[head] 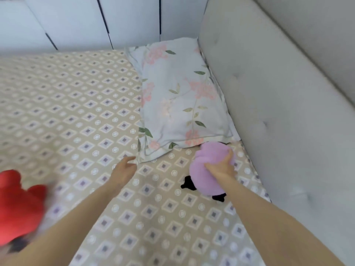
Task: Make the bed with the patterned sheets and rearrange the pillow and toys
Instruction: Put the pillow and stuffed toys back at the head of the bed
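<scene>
- A bed with a beige diamond-patterned sheet [76,112] fills the frame; a floral pillow [180,96] lies at upper centre against a padded headboard [269,93].
- The right hand [222,166] is clamped on a purple plush toy [205,169] just below the pillow.
- The left hand [124,169] hovers open and empty near the pillow's corner.
- A blurred red toy [17,204] sits at lower left.
- The step looks like toy placement; next, seat the purple toy by the pillow.

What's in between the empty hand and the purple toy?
Only bare patterned sheet lies between the left hand and the purple toy gripped by the right hand. The pillow corner sits just above that gap, in the head view.
</scene>
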{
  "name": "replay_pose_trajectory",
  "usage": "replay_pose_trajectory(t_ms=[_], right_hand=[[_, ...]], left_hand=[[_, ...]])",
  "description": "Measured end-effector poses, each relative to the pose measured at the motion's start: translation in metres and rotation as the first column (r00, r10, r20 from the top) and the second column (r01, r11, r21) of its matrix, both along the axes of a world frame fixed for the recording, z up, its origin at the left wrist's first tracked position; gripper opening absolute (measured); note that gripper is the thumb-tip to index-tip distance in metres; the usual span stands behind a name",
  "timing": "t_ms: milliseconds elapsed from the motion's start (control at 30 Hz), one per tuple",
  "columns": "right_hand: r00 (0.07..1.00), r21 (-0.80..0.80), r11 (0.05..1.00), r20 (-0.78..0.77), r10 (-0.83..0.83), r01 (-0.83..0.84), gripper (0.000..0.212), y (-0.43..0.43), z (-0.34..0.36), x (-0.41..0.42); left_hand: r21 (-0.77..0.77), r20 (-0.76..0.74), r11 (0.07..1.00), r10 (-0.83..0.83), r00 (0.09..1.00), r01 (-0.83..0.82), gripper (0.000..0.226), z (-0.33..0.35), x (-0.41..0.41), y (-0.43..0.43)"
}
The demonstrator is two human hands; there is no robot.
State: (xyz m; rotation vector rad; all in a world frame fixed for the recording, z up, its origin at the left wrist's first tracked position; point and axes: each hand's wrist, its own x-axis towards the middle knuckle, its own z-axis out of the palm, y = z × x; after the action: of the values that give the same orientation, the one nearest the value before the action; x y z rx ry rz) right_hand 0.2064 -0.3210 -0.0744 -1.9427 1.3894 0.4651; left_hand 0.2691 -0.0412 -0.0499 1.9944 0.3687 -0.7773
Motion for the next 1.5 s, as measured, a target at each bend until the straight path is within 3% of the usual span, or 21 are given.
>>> replay_pose_trajectory(t_ms=[67, 167, 300, 367, 467, 533, 600, 700, 733, 800, 867, 967, 1033, 1167, 1300, 1367, 1433, 1500], right_hand=[[0.997, 0.106, 0.993, -0.064, 0.053, -0.046, 0.094, 0.002, 0.006, -0.002], [0.994, 0.098, 0.994, -0.103, -0.035, 0.045, 0.112, 0.004, 0.001, -0.013], [0.986, 0.122, 0.979, -0.054, -0.158, 0.164, 0.082, 0.02, -0.005, -0.013], [0.984, 0.141, 0.974, -0.027, -0.175, 0.177, 0.093, 0.027, -0.009, -0.012], [0.998, 0.112, 0.992, 0.01, -0.057, 0.056, 0.119, 0.031, -0.015, -0.021], [0.98, 0.198, 0.979, 0.177, -0.085, 0.049, 0.099, 0.034, -0.018, -0.02], [0.955, 0.186, 0.982, 0.281, -0.094, 0.042, 0.061, 0.044, -0.017, -0.018], [0.935, 0.004, 0.989, 0.326, 0.137, -0.146, 0.014, 0.058, -0.01, -0.016], [0.916, -0.049, 0.984, 0.36, 0.177, -0.171, 0.008, 0.065, -0.004, -0.017], [0.882, -0.106, 0.976, 0.417, 0.218, -0.191, 0.022, 0.076, 0.006, -0.02], [0.84, -0.184, 0.914, 0.362, 0.404, -0.361, 0.031, 0.093, 0.019, -0.02], [0.795, -0.041, 0.822, 0.235, 0.56, -0.567, 0.022, 0.117, 0.027, -0.016], [0.783, 0.034, 0.794, 0.192, 0.591, -0.608, 0.039, 0.134, 0.023, -0.015], [0.786, 0.085, 0.801, 0.282, 0.55, -0.592, 0.068, 0.168, 0.009, -0.011], [0.794, 0.356, 0.734, 0.453, 0.405, -0.578, 0.104, 0.205, -0.005, 0.011], [0.754, 0.385, 0.67, 0.498, 0.428, -0.635, 0.104, 0.223, -0.014, 0.02], [0.706, 0.365, 0.618, 0.504, 0.498, -0.697, 0.091, 0.24, -0.028, 0.028], [0.729, 0.387, 0.623, 0.447, 0.519, -0.68, 0.082, 0.254, -0.037, 0.038]], left_hand=[[-0.007, -0.046, 0.998, 0.063, 0.997, -0.063, 0.039, 0.001, -0.015, 0.019], [-0.006, -0.088, 0.993, 0.119, 0.989, -0.12, 0.038, -0.002, -0.026, 0.035], [-0.006, -0.147, 0.988, 0.155, 0.977, -0.158, 0.038, -0.006, -0.032, 0.038], [-0.009, -0.156, 0.987, 0.155, 0.975, -0.158, 0.038, -0.005, -0.033, 0.035], [-0.029, -0.149, 0.987, 0.151, 0.977, -0.157, 0.038, -0.003, -0.032, 0.03], [-0.046, -0.154, 0.985, 0.16, 0.975, -0.169, 0.038, -0.001, -0.031, 0.028], [-0.069, -0.165, 0.98, 0.172, 0.971, -0.186, 0.037, 0.006, -0.034, 0.031], [-0.115, -0.195, 0.965, 0.211, 0.958, -0.236, 0.035, 0.017, -0.037, 0.038], [-0.133, -0.206, 0.957, 0.228, 0.952, -0.258, 0.035, 0.023, -0.039, 0.044], [-0.167, -0.227, 0.945, 0.241, 0.944, -0.282, 0.036, 0.033, -0.045, 0.057], [-0.196, -0.242, 0.93, 0.262, 0.934, -0.311, 0.036, 0.043, -0.054, 0.075], [-0.206, -0.243, 0.911, 0.306, 0.921, -0.357, 0.035, 0.052, -0.07, 0.1], [-0.193, -0.237, 0.903, 0.336, 0.911, -0.384, 0.034, 0.053, -0.08, 0.115], [-0.181, -0.218, 0.893, 0.373, 0.902, -0.413, 0.034, 0.049, -0.086, 0.134], [-0.182, -0.209, 0.872, 0.417, 0.885, -0.454, 0.033, 0.038, -0.079, 0.144], [-0.173, -0.201, 0.854, 0.457, 0.867, -0.49, 0.031, 0.033, -0.075, 0.149], [-0.163, -0.177, 0.843, 0.487, 0.856, -0.513, 0.03, 0.026, -0.072, 0.157], [-0.15, -0.165, 0.84, 0.5, 0.85, -0.522, 0.029, 0.022, -0.071, 0.167]])
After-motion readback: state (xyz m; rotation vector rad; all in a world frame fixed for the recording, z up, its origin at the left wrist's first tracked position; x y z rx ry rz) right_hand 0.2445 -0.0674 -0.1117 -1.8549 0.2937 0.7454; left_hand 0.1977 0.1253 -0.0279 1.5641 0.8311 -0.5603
